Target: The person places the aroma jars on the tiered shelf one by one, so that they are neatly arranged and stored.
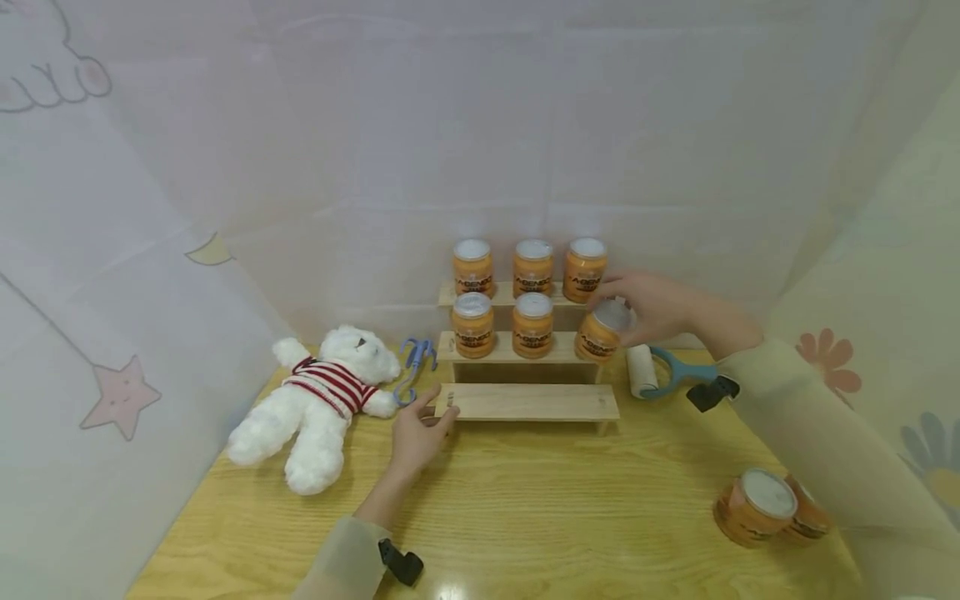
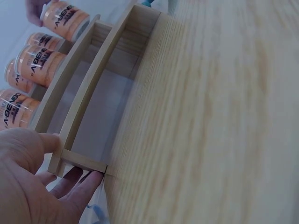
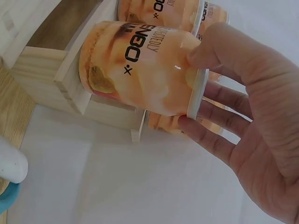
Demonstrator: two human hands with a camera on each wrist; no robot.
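My right hand [image 1: 652, 308] grips an orange can [image 3: 140, 70] near its pale lid, thumb on one side and fingers on the other. That can leans slightly at the right end of the middle step of a wooden three-step stand [image 1: 525, 402]; its base is at the board. Two similar cans [image 1: 533, 327] stand to its left on the same step. Behind them, three more cans [image 1: 472, 268] line the top step. At the left end of the bottom step, my left hand [image 2: 32, 182] holds the stand, thumb on the board and fingers against the side piece.
A white teddy bear [image 1: 315, 408] in a striped shirt lies left of the stand, beside a blue hook-shaped item [image 1: 414, 367]. To the right lies a white roller with a blue handle [image 1: 678, 372]. Two orange cans [image 1: 753, 507] sit at the table's right front.
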